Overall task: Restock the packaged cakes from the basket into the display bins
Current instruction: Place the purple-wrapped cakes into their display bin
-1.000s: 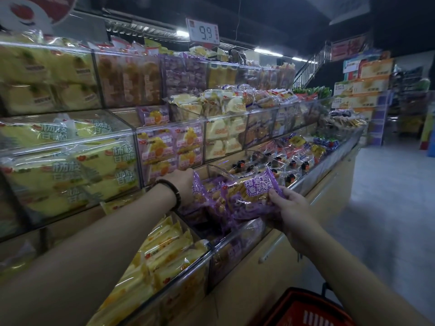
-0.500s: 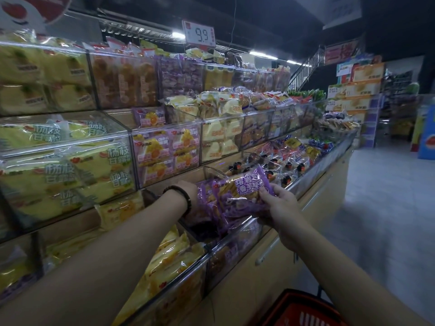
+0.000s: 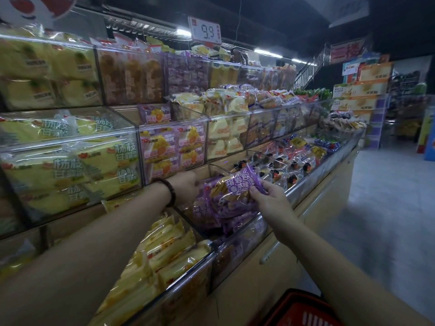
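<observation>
One purple film-wrapped cake packet [image 3: 235,188] is pinched upright by the right hand [image 3: 270,202] atop the purple stack [image 3: 207,214] in the clear plastic display bin [image 3: 240,232]; the left hand [image 3: 186,184] touches the stack's left side, grip hidden. Step, apparently: placing. Next: seat packet, release, return to the red plastic basket [image 3: 299,310].

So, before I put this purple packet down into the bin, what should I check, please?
1. The right hand pinches the purple packet firmly: ok.
2. The purple packet is above the bin that holds the same purple packets: ok.
3. Room left in that bin: cannot tell; it looks rather full.
4. The left hand grips the packet's left edge: cannot tell, its fingers are mostly hidden.
5. More cakes in the basket: cannot tell, only its edge shows.
</observation>
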{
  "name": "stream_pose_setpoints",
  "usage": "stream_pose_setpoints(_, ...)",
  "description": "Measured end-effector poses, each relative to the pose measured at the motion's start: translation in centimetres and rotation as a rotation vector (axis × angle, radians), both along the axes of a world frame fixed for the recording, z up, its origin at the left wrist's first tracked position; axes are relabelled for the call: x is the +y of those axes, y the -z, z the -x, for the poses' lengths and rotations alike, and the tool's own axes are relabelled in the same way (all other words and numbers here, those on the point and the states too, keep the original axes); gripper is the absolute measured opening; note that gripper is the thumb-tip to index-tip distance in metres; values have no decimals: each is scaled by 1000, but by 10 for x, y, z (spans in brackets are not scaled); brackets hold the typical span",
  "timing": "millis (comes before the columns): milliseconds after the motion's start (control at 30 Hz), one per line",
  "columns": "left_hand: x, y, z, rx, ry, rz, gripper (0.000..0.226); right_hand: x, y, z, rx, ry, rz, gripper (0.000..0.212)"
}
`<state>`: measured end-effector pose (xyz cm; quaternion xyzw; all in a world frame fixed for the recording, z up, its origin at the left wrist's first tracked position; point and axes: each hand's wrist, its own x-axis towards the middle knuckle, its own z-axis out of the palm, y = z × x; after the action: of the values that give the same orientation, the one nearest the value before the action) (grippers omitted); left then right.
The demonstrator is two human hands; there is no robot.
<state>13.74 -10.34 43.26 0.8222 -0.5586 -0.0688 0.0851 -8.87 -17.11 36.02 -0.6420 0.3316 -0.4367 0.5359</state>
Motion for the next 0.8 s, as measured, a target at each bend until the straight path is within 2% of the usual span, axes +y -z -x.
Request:
stream_pose_setpoints(67, 8, -12, 1, 382, 2, 147, 56, 0, -1, -8, 24, -6, 6, 19)
stream_pose_setpoints(100, 14, -17, 3, 504, 29, 156, 59, 1, -2, -13, 40, -9, 13, 19)
stream_pose_setpoints(133, 19, -21, 5, 515, 75, 132, 54, 2, -2, -18, 61, -9, 25, 19)
stream_pose_setpoints(200, 24, -19, 6, 349, 162, 47, 40, 4, 0, -28, 135, -22, 68, 19)
stream_pose_setpoints(233, 26, -17, 4, 239, 182, 27, 43, 5, 1, -33, 206, -35, 106, 19)
stream_pose_setpoints(333, 25, -11, -5, 31, 177, 10, 44, 7, 3, -44, 589, -23, 281, 24)
stream_pose_setpoints(400, 25, -6, -4, -98, 186, -45, 42, 11, 2, -48, 763, 10, 364, 25)
stream_pose_setpoints(500, 19, 0, -1, -213, 172, -39, 39, 15, 1, -50, 777, 83, 383, 24)
stream_pose_setpoints(567, 17, 1, 3, -225, 140, -97, 39, 16, 2, -50, 766, 96, 384, 27)
stream_pose_setpoints(667, 15, 9, 12, -220, 97, -168, 37, 15, 5, -49, 840, 47, 436, 25)
stream_pose_setpoints(800, 12, 21, 23, -416, 97, -109, 27, 13, 2, -46, 920, -45, 450, 29)
